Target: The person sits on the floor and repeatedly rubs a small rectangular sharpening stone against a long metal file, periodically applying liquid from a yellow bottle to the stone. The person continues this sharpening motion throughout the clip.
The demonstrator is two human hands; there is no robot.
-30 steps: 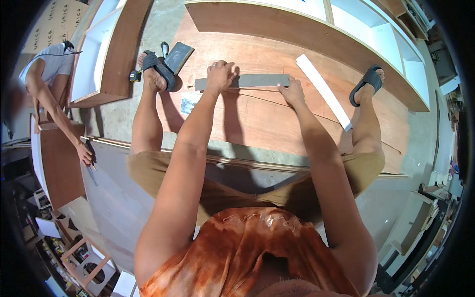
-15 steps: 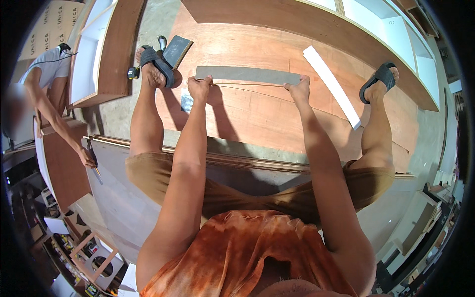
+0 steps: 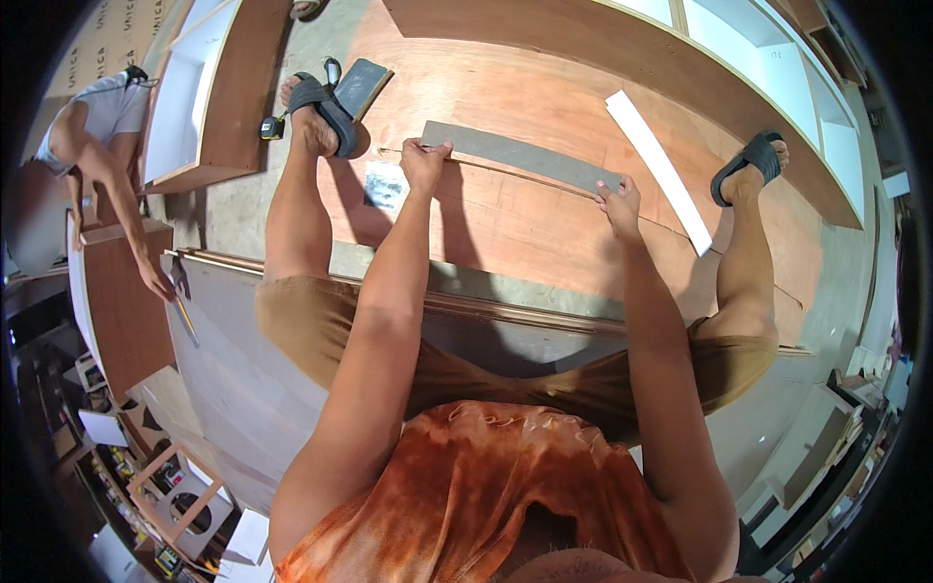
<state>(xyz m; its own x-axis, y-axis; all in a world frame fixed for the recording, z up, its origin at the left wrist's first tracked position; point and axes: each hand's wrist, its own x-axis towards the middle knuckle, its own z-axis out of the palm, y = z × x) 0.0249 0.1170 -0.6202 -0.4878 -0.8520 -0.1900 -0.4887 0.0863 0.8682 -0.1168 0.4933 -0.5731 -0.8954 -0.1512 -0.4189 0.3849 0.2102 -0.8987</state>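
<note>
— Where is the grey strip point(image 3: 520, 155)?
— Flat on the plywood sheet point(image 3: 544, 87) (reddish-brown), near its middle.
— And the hands?
— Left hand point(image 3: 425, 163) fingers pinch its left end; right hand point(image 3: 618, 202) fingers press its right end.

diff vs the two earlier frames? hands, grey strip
Both hands stay at the ends of the grey strip: left hand at its left end, right hand at its right. The strip has tilted, its right end now lower on the plywood sheet. White strip and sandalled feet unchanged.
</note>
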